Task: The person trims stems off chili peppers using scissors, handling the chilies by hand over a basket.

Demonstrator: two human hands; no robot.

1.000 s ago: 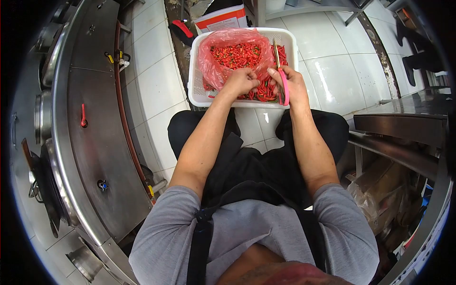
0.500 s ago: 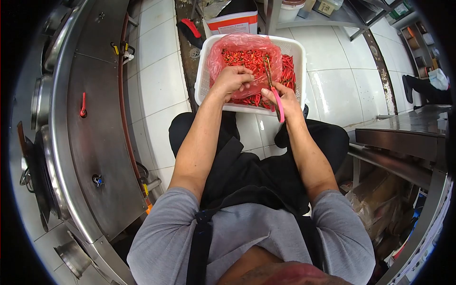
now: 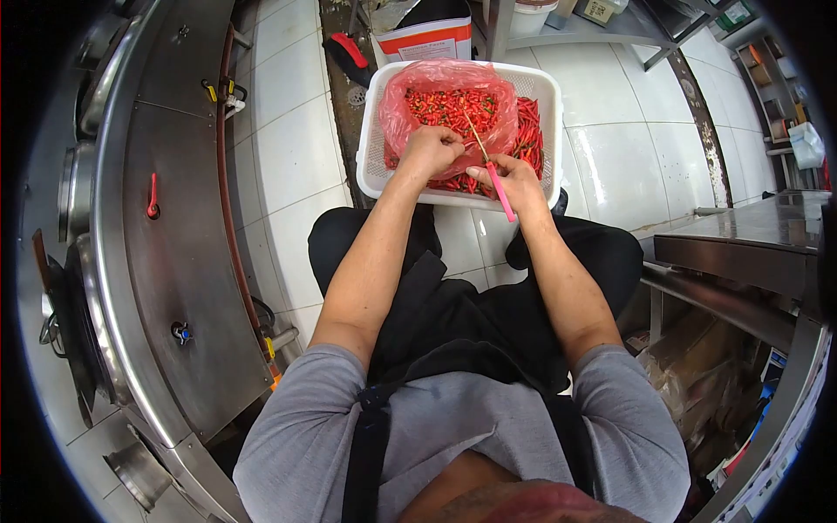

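Observation:
My right hand (image 3: 514,183) is closed on pink-handled scissors (image 3: 498,187); their blades point up and to the left over a pink plastic bag (image 3: 403,100). Fingers curled together, my left hand (image 3: 433,152) is over the bag's near left part; anything it pinches is too small to make out. Inside the open bag lie many small red chilies (image 3: 440,109), some with cut ends. The bag rests in a white plastic basket (image 3: 373,174), with more whole red chilies (image 3: 529,131) beside and below it.
A steel counter (image 3: 187,261) with a red-handled valve (image 3: 153,196) runs along the left. Behind the basket is a red-and-white packet (image 3: 427,42). To the right stands a steel table (image 3: 750,235). White tiles (image 3: 619,166) cover the floor.
The scissors have swung so their blades lean further left, and look narrower now. My left hand has shifted slightly. A dark-clothed leg at the far right has gone from view.

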